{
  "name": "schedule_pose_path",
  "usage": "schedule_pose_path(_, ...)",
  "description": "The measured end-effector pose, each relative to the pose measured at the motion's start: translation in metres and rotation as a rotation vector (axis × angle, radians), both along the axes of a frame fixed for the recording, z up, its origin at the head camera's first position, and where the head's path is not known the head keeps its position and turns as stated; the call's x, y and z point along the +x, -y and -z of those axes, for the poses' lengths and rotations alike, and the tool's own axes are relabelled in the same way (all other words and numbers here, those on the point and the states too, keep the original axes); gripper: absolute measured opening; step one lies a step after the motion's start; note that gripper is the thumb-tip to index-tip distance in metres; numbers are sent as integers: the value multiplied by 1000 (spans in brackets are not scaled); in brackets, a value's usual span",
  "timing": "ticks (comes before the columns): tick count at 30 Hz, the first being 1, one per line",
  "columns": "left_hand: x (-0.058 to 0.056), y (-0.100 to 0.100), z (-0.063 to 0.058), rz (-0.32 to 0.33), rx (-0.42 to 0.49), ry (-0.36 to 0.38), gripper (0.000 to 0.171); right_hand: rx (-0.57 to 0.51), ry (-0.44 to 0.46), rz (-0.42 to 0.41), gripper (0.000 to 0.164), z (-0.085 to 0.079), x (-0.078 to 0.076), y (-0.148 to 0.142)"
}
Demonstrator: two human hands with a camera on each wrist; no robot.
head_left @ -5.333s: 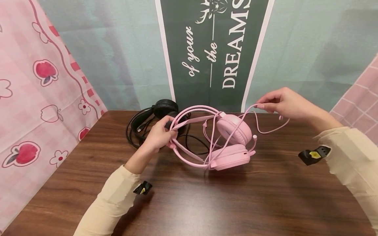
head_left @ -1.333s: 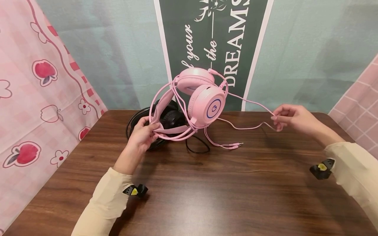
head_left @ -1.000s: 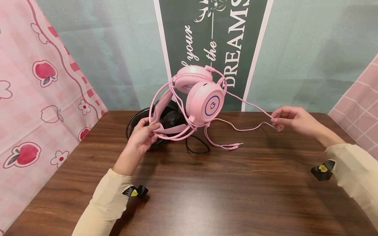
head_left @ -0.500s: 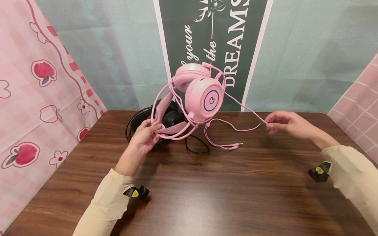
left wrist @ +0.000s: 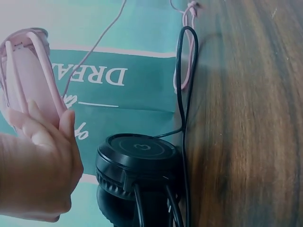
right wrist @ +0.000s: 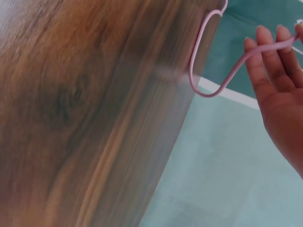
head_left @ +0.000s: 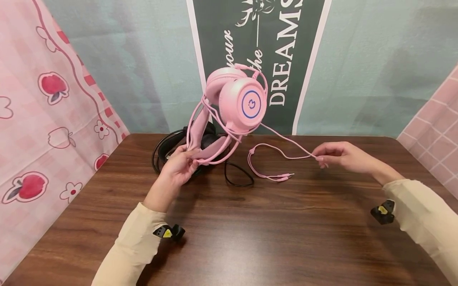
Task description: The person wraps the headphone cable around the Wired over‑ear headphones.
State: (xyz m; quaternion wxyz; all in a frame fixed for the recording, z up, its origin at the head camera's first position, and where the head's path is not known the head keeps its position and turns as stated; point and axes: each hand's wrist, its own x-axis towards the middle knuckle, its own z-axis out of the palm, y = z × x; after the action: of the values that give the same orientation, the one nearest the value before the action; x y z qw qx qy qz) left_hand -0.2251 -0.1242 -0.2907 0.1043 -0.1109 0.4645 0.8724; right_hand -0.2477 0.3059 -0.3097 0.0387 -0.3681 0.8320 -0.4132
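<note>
A pink headset point(head_left: 247, 105) is held up off the table, tilted with its ear cups raised. My left hand point(head_left: 179, 165) grips its headband at the lower end; in the left wrist view the fingers of the left hand point(left wrist: 40, 161) wrap the band. To the right, my right hand point(head_left: 343, 157) pinches the pink cable point(head_left: 290, 140) between thumb and fingers. The right wrist view shows the cable point(right wrist: 234, 71) running across the fingers of the right hand point(right wrist: 284, 90). Two pink plugs point(head_left: 284, 177) at the cable's split end lie on the table. Part of the cord crosses the headband.
Behind the pink headset, a black headset point(head_left: 211, 139) with its looped black cable point(head_left: 239, 184) lies on the wooden table point(head_left: 272, 238). A pale green cloth point(head_left: 365, 71) with a dark printed banner hangs at the table's back edge. Pink patterned cloth point(head_left: 53, 131) hangs at the left.
The pink headset has risen off the table and turned ear cups upward in my left hand. My right hand has lately moved left and down, still pinching the cable.
</note>
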Motion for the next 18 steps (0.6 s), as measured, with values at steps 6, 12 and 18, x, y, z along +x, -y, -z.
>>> schedule_pose_path(6, -3, -11, 0, -121, -128, -54, 26, 6, 41, -40, 19, -1, 3, 10)
schedule_pose_path(12, -5, -22, 3, -177, -142, -68, 27, 31, 34, -29, 19, 0, 9, 19)
schedule_pose_path(18, -7, -32, 4, -201, -133, -55, 25, 80, 45, -3, 19, -1, 19, 34)
